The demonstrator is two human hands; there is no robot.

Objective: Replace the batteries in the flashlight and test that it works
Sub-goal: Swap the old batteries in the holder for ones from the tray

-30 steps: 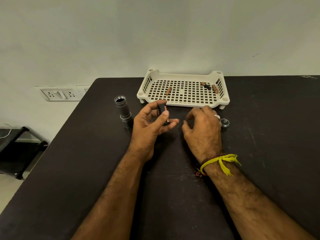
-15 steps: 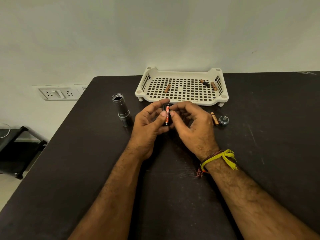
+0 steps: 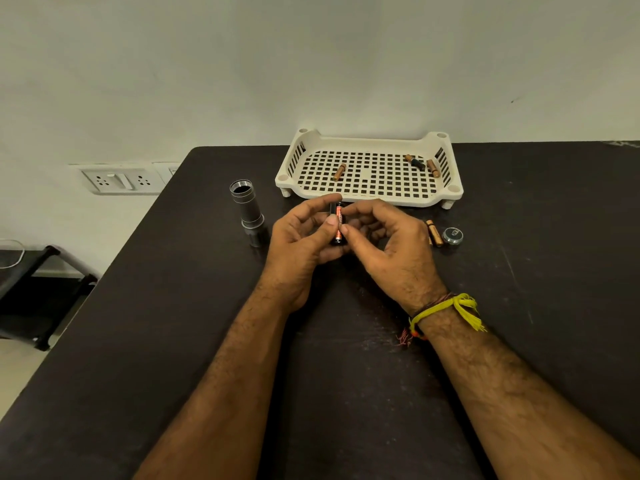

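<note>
A black battery holder (image 3: 337,223) with an orange battery in its slot is held upright between both hands over the black table (image 3: 173,306). My left hand (image 3: 301,244) grips it from the left, thumb on the battery. My right hand (image 3: 388,247) pinches the same battery from the right with thumb and forefinger. The grey flashlight body (image 3: 247,211) stands upright to the left, open end up. The round tail cap (image 3: 452,235) lies to the right, with a loose battery (image 3: 434,232) beside it.
A white perforated tray (image 3: 367,195) stands at the back of the table with three batteries in it: one at the left (image 3: 339,172), two at the right (image 3: 424,164). A wall socket plate (image 3: 121,180) and a dark stand (image 3: 41,289) lie left of the table.
My right hand rose from the table by the tail cap and came to the holder, bringing an orange battery into its slot. A loose battery that it covered now shows beside the cap.
</note>
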